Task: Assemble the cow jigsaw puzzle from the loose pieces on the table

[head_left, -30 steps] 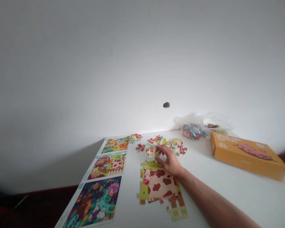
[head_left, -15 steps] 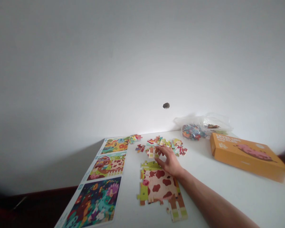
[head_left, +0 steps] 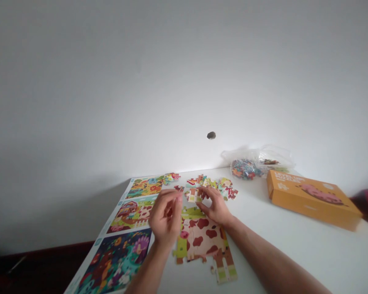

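Note:
A partly joined jigsaw puzzle with a spotted cow (head_left: 202, 237) lies on the white table (head_left: 263, 253). Above its top edge, my right hand (head_left: 217, 207) has thumb and index finger at the edges of a brown, white and green puzzle piece (head_left: 192, 195), gripping it. My left hand (head_left: 165, 216) hovers left of the cow, fingers curled in and thumb near the index fingertip. Whether anything sits in that pinch is hidden. Loose puzzle pieces (head_left: 228, 182) lie behind my right hand, some covered by its fingers.
Picture sheets line the left edge, including a farm picture (head_left: 125, 214) and a dark night scene (head_left: 119, 261). An orange puzzle box (head_left: 313, 200) stands at right, with clear bags of pieces (head_left: 245, 168) by the wall (head_left: 171, 81). More pieces (head_left: 171, 178) lie at the back.
My left hand has come into view and moved up beside the cow puzzle. My right hand stays at the same puzzle piece. The whole view has shifted slightly.

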Motion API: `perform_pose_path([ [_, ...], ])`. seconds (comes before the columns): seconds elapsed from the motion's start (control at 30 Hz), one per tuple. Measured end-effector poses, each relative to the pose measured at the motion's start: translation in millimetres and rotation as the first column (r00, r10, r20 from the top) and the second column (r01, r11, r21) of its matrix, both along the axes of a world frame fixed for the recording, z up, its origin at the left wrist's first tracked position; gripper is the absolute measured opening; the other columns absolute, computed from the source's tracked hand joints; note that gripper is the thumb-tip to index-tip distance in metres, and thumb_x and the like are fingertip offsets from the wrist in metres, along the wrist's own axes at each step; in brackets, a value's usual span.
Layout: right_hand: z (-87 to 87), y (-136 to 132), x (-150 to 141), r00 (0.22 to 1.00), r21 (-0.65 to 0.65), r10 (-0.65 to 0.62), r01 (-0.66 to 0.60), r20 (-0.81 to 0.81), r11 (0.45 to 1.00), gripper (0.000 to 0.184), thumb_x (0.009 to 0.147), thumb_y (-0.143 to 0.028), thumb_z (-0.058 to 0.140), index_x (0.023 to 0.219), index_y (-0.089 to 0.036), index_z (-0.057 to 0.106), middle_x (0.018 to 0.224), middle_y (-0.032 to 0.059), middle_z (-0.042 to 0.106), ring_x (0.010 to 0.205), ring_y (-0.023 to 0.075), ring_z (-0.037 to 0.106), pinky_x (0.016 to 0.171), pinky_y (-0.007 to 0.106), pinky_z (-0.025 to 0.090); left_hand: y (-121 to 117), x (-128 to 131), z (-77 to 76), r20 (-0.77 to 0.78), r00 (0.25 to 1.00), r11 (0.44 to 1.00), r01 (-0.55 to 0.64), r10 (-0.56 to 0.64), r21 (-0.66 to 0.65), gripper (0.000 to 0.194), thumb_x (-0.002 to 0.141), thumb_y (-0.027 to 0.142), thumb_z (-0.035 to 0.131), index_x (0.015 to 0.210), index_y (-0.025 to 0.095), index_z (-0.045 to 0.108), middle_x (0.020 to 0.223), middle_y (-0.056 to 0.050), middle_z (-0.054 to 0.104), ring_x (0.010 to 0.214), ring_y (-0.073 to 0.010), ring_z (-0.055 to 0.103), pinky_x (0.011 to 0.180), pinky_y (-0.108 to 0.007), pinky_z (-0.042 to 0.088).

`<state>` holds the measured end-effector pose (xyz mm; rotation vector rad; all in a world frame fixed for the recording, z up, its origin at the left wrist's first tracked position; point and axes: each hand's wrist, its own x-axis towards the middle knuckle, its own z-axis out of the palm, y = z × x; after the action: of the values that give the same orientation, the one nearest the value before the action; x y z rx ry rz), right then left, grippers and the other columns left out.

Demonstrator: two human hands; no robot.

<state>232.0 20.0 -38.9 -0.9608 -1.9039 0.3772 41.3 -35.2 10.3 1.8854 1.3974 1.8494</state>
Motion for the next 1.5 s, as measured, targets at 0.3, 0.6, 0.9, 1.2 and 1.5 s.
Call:
perform_pose_path([
  [0.3,4.4,-2,1,0.999,0.028,0.021,-0.022,0.028,0.999,0.042,0.082,-0.028,0.069,0.122,-0.024,0.057,0.104,0.0068,0.061,0.098,0.0243,0.055,0.09,0.041,0.045,28,-5,-40.6,-0.079,0.977,0.926,0.159,-0.197,-0.343,0.04,0.093,0.038,0.054,0.129,0.021,0.058,0.095,-0.004,0.069,0.043,-0.0051,0.043,0.042,-0.02,0.035],
  [0.6,8.1,-5,6,0.997,0.071,0.007,-0.013,0.081,0.997,0.048,0.08,-0.028,0.07,0.125,-0.025,0.056,0.108,0.0084,0.058,0.103,0.0267,0.053,0.093,0.044,0.044,26,-15,-44.3,-0.112,0.97,0.913,0.159,-0.215,-0.377,0.041,0.092,0.032,0.053,0.132,0.022,0.054,0.109,-0.007,0.067,0.066,-0.0136,0.062,0.057,-0.025,0.05],
  [0.9,10.7,-3,14,0.994,0.071,-0.109,0.11,-0.018,0.991,0.039,0.082,-0.031,0.069,0.119,-0.025,0.059,0.108,0.0087,0.056,0.101,0.026,0.055,0.091,0.044,0.046,13,-22,-36.7,-0.662,0.627,0.884,0.098,-0.411,-0.456,0.045,0.072,0.033,0.079,0.116,0.039,0.07,0.164,0.0,0.013,0.147,-0.0469,0.009,0.109,-0.074,0.017],
  [1.2,5.2,-19,18,0.981,0.06,0.005,-0.017,0.194,0.998,0.044,0.078,-0.038,0.074,0.118,-0.024,0.062,0.109,0.0091,0.059,0.101,0.0274,0.054,0.089,0.045,0.044,24,-28,-41.6,-0.673,0.644,0.89,0.03,-0.365,-0.454,0.021,0.075,0.031,0.077,0.096,0.03,0.074,0.165,0.002,0.01,0.148,-0.0452,0.006,0.109,-0.073,0.02],
  [1.5,30.0,-40,39,0.949,0.132,0.035,-0.08,0.313,0.988,0.051,0.083,-0.038,0.069,0.132,-0.027,0.057,0.11,0.0106,0.062,0.099,0.0294,0.055,0.084,0.046,0.042,15,-18,-26.1,-0.611,0.702,0.917,0.161,-0.366,-0.364,0.073,0.07,0.035,0.081,0.137,0.032,0.05,0.162,-0.004,0.023,0.149,-0.0388,0.01,0.118,-0.062,0.012],
])
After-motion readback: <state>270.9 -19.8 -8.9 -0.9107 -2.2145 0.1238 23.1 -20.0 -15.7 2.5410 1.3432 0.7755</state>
